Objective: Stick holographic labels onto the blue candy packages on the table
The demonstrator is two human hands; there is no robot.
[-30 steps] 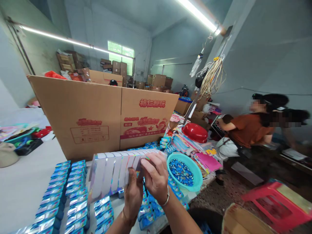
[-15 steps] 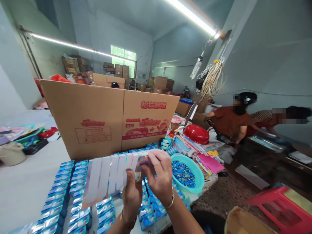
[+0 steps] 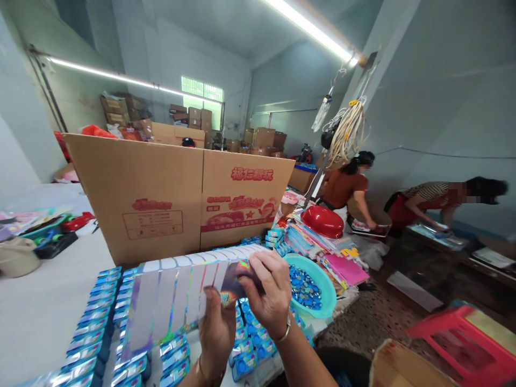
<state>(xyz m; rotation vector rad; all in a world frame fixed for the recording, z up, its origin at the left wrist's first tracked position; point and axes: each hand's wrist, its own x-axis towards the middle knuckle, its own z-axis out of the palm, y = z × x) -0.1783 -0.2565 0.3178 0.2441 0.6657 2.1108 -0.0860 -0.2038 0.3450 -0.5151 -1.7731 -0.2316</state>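
Note:
A shiny rainbow-edged sheet of white label strips (image 3: 161, 306) is held up in front of me, tilted, with its long side running left to right. My left hand (image 3: 217, 328) is closed on its lower edge near the right end, thumb on the front face. At the dark right end my right hand (image 3: 270, 290) pinches the sheet between thumb and fingers. Whether a strip is lifting there I cannot tell. Under and around the sheet stand rows of small blue packs (image 3: 91, 322), partly hidden by it and by my hands.
An upright brown carton (image 3: 161, 188) stands behind the rows. To the right are a turquoise basin (image 3: 332, 293) of small blue discs, a red bowl (image 3: 322, 221) on stacked papers and a red stool (image 3: 455, 336). Two people (image 3: 342, 188) bend over trays farther right.
The sheet has tilted so its upper edge shows more, and its right end bends more. My right hand has shifted slightly right. A co-worker in a brown top has moved left.

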